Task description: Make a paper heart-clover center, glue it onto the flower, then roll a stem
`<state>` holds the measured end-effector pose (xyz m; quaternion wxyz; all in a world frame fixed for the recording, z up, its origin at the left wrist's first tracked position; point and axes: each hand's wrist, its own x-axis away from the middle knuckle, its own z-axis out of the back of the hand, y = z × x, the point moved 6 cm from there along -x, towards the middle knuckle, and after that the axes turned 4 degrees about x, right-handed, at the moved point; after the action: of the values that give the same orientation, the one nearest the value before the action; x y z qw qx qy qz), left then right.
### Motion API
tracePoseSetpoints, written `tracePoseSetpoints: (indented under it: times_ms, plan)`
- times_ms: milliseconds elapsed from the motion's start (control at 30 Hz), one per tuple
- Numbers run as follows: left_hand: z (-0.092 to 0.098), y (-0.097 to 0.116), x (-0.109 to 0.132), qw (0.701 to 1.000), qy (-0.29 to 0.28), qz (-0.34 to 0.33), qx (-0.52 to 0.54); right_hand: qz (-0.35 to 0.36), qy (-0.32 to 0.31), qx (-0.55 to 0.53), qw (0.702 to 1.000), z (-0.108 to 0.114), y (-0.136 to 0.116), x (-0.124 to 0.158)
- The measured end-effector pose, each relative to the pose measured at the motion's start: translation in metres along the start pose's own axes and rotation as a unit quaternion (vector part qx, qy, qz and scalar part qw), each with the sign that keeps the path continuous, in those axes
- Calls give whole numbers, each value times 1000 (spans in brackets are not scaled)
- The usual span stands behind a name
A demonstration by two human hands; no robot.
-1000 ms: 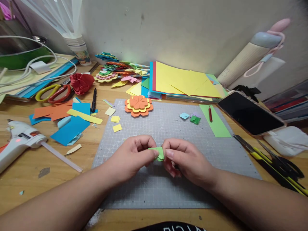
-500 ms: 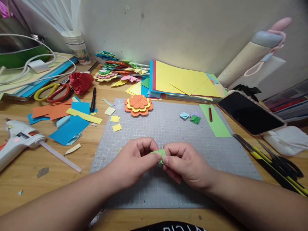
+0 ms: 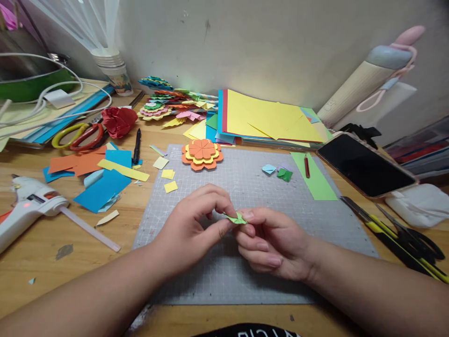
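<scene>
The green folded paper (image 3: 238, 218) is held above the cutting mat (image 3: 196, 290), its edges partly covered by fingertips. The right hand (image 3: 277, 243) pinches it between thumb and forefinger, remaining fingers curled. The left hand (image 3: 185, 229) has thumb and forefinger nearly together at the paper's left end; whether they grip it or only touch it cannot be made out.

Cut off at the left edge: the glue gun (image 3: 31, 206) and a steel container (image 3: 21, 42), with a pink item (image 3: 9, 16) at its mouth. At the bottom edge, only part of a black cloth (image 3: 245, 330) with white lettering shows. The red crumpled paper (image 3: 119, 122) partly hides the scissors with red and yellow handles (image 3: 87, 135).

The stacked paper cups (image 3: 118, 77) hold clear sticks (image 3: 105, 23), too overlapped to count.

Counted on the mat: one layered orange and yellow flower (image 3: 202, 153); three small folded pieces, one light blue (image 3: 269, 169), one lilac (image 3: 286, 166), one dark green (image 3: 284, 174); at least two yellow squares (image 3: 171, 186). On the table (image 3: 87, 299): one phone (image 3: 366, 164), one black pen (image 3: 137, 146), and one pair of black-handled scissors (image 3: 414, 236).
</scene>
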<state>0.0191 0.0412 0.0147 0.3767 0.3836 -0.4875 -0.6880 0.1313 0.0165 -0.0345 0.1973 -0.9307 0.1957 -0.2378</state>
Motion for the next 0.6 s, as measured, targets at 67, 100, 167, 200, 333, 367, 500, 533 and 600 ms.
tracePoseSetpoints:
  times_ms: [67,100,167,200,333,367,500,533,600]
  plan:
    - [4,-8,-1,997,30,63,43,41,20,48,998,3,-4,0]
    - [5,-14,-2,990,46,104,80,80,49,90,992,6,-8,1]
    - [4,-25,-1,971,65,170,157,160,124,198,959,10,-17,6]
    - [3,-28,-1,962,66,190,185,190,160,253,935,11,-21,10]
    - [0,-33,-1,948,51,223,219,251,219,392,857,4,-30,18]
    - [-1,-34,-1,948,47,226,221,260,224,405,847,2,-31,19]
    - [-1,-32,-1,950,47,224,213,265,238,418,836,0,-32,18]
    - [-1,-32,-1,952,49,220,205,264,241,419,835,0,-32,18]
    - [-1,-31,0,959,49,208,184,274,249,434,821,-1,-33,19]
